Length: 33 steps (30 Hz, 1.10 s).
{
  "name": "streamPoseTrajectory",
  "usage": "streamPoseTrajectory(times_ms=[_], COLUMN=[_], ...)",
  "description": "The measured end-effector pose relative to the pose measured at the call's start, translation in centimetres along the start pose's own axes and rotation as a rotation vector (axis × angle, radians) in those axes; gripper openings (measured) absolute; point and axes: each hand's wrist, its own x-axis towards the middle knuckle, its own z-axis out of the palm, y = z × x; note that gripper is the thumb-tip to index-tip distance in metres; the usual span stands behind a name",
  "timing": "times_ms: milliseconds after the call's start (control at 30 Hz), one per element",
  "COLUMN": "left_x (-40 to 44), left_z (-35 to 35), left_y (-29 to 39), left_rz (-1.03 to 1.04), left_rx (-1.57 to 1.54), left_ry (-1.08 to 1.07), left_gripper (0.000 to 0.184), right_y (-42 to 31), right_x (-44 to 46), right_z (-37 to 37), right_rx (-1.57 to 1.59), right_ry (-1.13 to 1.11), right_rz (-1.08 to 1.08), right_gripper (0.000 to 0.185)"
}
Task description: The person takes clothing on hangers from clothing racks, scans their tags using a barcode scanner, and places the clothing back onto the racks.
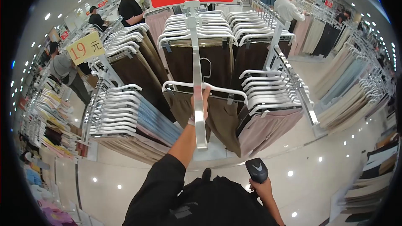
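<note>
With the right hand gripping a scanner [256,170], the left hand [206,97] steadies a hanger [226,89] of brown trousers [222,117] by the rail's [200,121] near half, apparently a handling step needing careful hook alignment; whether it is hooked is unclear.

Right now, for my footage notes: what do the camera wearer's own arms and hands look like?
The left hand and right hand are ungloved. A black sleeve ends near the left elbow; a pale band circles that wrist. Any right sleeve is unclear.

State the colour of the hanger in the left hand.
The hanger is white, best seen in the head view.
</note>
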Motion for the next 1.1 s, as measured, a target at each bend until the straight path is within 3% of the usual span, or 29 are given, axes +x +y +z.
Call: streamPoseTrajectory(times_ms=[67,200,267,467,533,700,767,800,900,1000,1067,1100], left_x=[3.7,6.2,7.5,8.3,7.4,7.5,8.4,8.0,5.2,2.1,-0.8,-2.7], left_z=[-0.7,0.0,-0.2,-0.9,-1.7,-3.2,-4.7,-4.9,-4.4,-4.8,-6.4,-7.3], left_y=[-0.5,-0.4,-1.4,-5.6,-5.5,-4.9,-6.2,-5.7,-2.7,-1.0,-0.8,-0.6], left_rz=[0.039,-0.037,-0.081,0.083,-0.046,-0.125,-0.21,-0.2,-0.19,-0.13,0.049,-0.069], left_rx=[0.224,-0.091,-0.053,-0.054,0.039,0.027,-0.193,-0.187,-0.148,0.097,0.348,0.343], left_ry=[-0.011,-0.032,-0.046,0.083,0.093,0.071,-0.094,-0.074,-0.083,-0.008,-0.069,-0.061], left_gripper=[0.012,0.017,0.019,0.018,0.021,0.017,0.016,0.016,0.019,0.022,0.025,0.025], right_y=[-0.7,-1.0,-1.4,-1.9,-1.8,-2.5,-2.6,-2.6,-2.6,-2.2,-1.8,-1.8], right_x=[0.1,0.5,0.6,0.5,0.9,2.3,3.2,3.8,5.4,7.5,8.9,9.6], right_z=[0.4,2.1,3.2,5.5,5.7,5.5,4.7,4.2,2.5,1.0,0.3,0.1], right_rx=[-0.02,-0.015,-0.012,-0.015,-0.027,-0.038,-0.049,-0.055,-0.076,-0.097,-0.102,-0.106], right_ry=[0.052,0.079,0.113,0.134,0.098,0.083,0.039,0.018,-0.049,-0.132,-0.2,-0.252], right_rz=[0.01,0.007,-0.003,0.027,0.006,-0.002,-0.005,0.004,0.024,0.054,0.084,0.08], right_gripper=[0.013,0.021,0.02,0.02,0.02,0.02,0.02,0.02,0.019,0.019,0.019,0.019])
